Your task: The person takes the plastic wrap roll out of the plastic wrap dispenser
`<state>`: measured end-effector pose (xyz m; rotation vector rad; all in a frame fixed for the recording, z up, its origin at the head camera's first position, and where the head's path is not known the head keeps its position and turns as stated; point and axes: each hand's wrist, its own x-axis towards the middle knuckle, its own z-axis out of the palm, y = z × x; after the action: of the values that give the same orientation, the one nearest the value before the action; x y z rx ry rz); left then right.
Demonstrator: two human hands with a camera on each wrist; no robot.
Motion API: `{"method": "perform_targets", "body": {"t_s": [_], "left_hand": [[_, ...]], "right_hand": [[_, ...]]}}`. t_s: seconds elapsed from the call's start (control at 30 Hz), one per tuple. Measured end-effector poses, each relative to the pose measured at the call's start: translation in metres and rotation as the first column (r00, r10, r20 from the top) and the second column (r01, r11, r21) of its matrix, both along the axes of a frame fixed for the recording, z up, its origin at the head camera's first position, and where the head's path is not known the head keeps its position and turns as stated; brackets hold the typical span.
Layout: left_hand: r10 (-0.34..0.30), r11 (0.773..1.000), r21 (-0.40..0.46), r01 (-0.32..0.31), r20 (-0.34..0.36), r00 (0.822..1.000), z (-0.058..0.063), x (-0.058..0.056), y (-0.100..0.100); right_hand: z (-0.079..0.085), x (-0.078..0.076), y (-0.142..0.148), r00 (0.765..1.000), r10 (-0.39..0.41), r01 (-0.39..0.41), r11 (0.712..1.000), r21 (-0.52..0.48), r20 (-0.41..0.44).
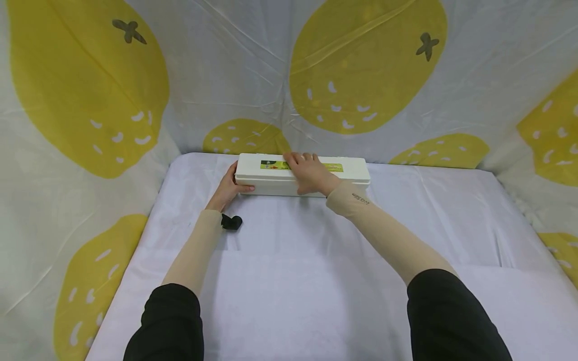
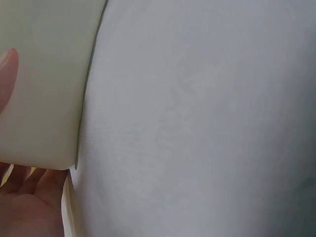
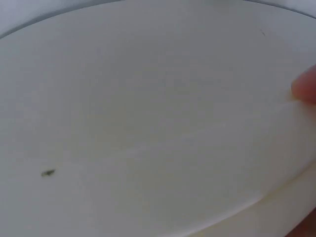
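Note:
A long white lidded box (image 1: 271, 187) lies crosswise at the far side of the white-covered table, its lid down. A yellow-green printed label (image 1: 335, 167) runs along the lid. My left hand (image 1: 227, 188) grips the box's left end, thumb on the front face and fingers round the end; the left wrist view shows the thumb (image 2: 7, 79) against the white wall. Over the middle of the lid lies my right hand (image 1: 310, 173), fingers across the label, thumb down on the front. In the right wrist view that thumb (image 3: 305, 88) touches the box front. The box's inside is hidden.
White cloth (image 1: 289, 291) covers the table. Behind it and at both sides hang white curtains with large yellow fruit prints (image 1: 368, 65). A black wrist mount (image 1: 232, 222) sticks out from the left sleeve, just above the cloth.

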<state>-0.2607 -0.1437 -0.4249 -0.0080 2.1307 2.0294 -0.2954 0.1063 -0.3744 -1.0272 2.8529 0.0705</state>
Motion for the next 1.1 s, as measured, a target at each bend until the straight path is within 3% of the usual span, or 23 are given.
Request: {"method": "perform_targets", "body": {"t_s": [0.13,0.27,0.53,0.67,0.8,1.03,1.1], "left_hand": [[-0.018,1.0,0.002,0.018,-0.024,1.0,0.0,0.001,-0.001],[-0.034,0.999,-0.001,0.034,-0.04,0.999,-0.002,0.001,-0.002],[-0.041,0.999,-0.01,0.04,-0.038,0.998,-0.027,-0.013,-0.005],[-0.044,0.998,-0.041,0.041,-0.065,0.997,-0.03,-0.014,-0.005],[-0.05,0.998,-0.046,0.046,-0.097,0.994,-0.029,-0.014,-0.006],[-0.081,0.996,-0.031,0.079,-0.064,0.995,-0.003,0.0,-0.006],[-0.084,0.996,-0.039,0.082,-0.066,0.994,-0.004,0.001,-0.008]], "right_hand": [[0.002,0.0,-0.002,1.0,-0.017,0.016,0.999,-0.029,-0.01],[0.004,-0.005,0.0,0.999,-0.008,0.011,0.998,-0.063,0.041],[0.009,-0.011,0.002,0.996,0.008,-0.003,0.999,-0.051,0.094],[0.012,-0.014,0.001,0.993,0.0,0.005,0.999,-0.037,0.117],[0.018,-0.019,0.0,0.992,0.011,-0.005,0.999,-0.052,0.129],[0.024,-0.021,0.005,0.975,0.02,-0.008,0.998,-0.057,0.221],[0.022,-0.022,0.009,0.968,0.015,0.005,0.997,-0.08,0.25]]}}
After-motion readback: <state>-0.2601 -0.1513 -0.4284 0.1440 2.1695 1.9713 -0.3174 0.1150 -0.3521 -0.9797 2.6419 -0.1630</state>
